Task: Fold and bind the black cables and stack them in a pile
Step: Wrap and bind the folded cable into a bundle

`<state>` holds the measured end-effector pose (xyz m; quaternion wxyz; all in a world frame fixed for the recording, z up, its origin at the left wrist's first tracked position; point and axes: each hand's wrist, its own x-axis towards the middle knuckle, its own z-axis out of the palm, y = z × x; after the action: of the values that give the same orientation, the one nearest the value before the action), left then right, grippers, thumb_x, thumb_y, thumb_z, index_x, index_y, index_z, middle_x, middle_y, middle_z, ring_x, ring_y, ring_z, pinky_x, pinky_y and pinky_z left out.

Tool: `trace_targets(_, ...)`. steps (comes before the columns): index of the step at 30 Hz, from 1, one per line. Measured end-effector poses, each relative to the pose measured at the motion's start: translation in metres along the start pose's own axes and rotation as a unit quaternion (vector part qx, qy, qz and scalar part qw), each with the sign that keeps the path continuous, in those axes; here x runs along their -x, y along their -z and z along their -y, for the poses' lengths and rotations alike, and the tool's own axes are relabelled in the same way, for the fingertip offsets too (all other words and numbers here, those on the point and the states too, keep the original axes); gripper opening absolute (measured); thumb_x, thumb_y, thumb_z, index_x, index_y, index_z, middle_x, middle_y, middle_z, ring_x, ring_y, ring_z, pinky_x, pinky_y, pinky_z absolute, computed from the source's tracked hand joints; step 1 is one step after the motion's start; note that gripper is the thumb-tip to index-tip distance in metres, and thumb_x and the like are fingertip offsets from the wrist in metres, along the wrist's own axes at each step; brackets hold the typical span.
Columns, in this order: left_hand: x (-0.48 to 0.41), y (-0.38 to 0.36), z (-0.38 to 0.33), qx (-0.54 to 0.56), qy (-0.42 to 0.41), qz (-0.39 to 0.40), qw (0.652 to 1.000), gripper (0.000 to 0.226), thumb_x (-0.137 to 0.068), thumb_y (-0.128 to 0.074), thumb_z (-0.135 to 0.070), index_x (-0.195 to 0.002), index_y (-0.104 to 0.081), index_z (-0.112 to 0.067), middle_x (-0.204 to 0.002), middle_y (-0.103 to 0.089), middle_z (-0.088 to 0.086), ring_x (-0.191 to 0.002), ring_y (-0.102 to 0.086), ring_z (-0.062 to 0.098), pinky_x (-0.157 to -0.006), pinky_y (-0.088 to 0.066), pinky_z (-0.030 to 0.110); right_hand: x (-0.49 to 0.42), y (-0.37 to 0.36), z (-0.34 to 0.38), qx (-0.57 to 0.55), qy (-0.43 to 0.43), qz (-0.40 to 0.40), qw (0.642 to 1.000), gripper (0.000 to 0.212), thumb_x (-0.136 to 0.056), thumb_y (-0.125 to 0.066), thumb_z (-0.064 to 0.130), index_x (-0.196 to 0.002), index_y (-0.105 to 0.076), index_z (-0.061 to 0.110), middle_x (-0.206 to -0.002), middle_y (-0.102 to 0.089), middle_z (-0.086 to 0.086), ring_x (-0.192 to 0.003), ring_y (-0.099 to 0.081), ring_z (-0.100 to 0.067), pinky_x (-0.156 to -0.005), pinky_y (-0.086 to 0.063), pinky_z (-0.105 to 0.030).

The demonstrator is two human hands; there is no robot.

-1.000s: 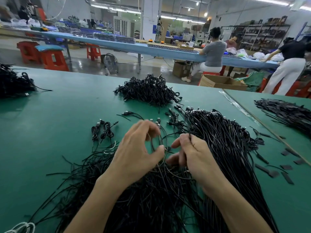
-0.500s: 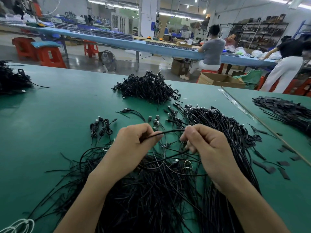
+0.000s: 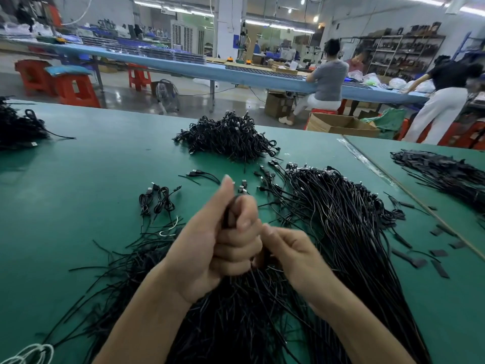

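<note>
My left hand (image 3: 225, 240) grips a folded black cable (image 3: 228, 210) in its fist, forefinger raised, above the mass of loose black cables (image 3: 341, 232) on the green table (image 3: 91, 166). My right hand (image 3: 286, 248) pinches the cable's lower end right beside the left fist; the cable there is mostly hidden by the fingers. A pile of bound cables (image 3: 231, 137) lies farther back in the middle. Two folded cables (image 3: 157, 200) lie to the left of my hands.
More black ties or strips (image 3: 443, 174) lie on the neighbouring table at right, with short black strips (image 3: 417, 258) scattered near its edge. Another cable heap (image 3: 18, 127) sits at far left. White wire (image 3: 31, 354) lies bottom left. People work at a blue bench (image 3: 236, 72) behind.
My hands have come together: the cable stretched between them half a second ago is now gathered into my left fist, and my right hand has moved in against it.
</note>
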<state>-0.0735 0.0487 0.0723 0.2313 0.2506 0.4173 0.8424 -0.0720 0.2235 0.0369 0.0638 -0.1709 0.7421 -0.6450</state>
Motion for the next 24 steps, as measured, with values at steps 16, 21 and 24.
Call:
trace_targets(16,-0.014,0.035,0.022,-0.612,0.071,-0.168,0.77,0.049,-0.105,-0.04,-0.038,-0.063,-0.062,-0.03,-0.062,-0.061,-0.006,-0.058,-0.055,0.012,-0.058,-0.045,0.023,-0.006,-0.002,0.005,0.361,0.112,-0.018,0.926,0.012,-0.096,-0.061,0.03,-0.094,-0.073,0.026,-0.086,-0.063,0.014,-0.087,-0.059,-0.005,-0.078,-0.047,-0.02)
trace_targets(21,-0.001,0.027,0.005,-0.508,0.194,-0.117,0.831,0.055,-0.105,-0.035,-0.045,-0.062,-0.056,-0.017,-0.052,-0.058,-0.004,-0.041,-0.048,0.01,-0.042,-0.039,0.018,-0.008,-0.002,0.008,0.314,0.176,-0.064,0.931,0.01,-0.081,-0.076,0.036,-0.08,-0.067,0.033,-0.075,-0.061,0.013,-0.075,-0.06,-0.01,-0.066,-0.041,-0.011)
trace_targets(24,0.008,0.032,-0.007,-0.445,0.21,-0.057,0.868,0.059,-0.102,-0.034,-0.055,-0.06,-0.056,-0.019,-0.059,-0.042,0.009,-0.042,-0.03,0.009,-0.039,-0.028,0.015,-0.011,-0.01,0.001,0.257,0.158,-0.054,0.952,0.019,-0.081,-0.07,0.048,-0.08,-0.064,0.03,-0.079,-0.066,0.013,-0.074,-0.062,-0.008,-0.065,-0.044,-0.013)
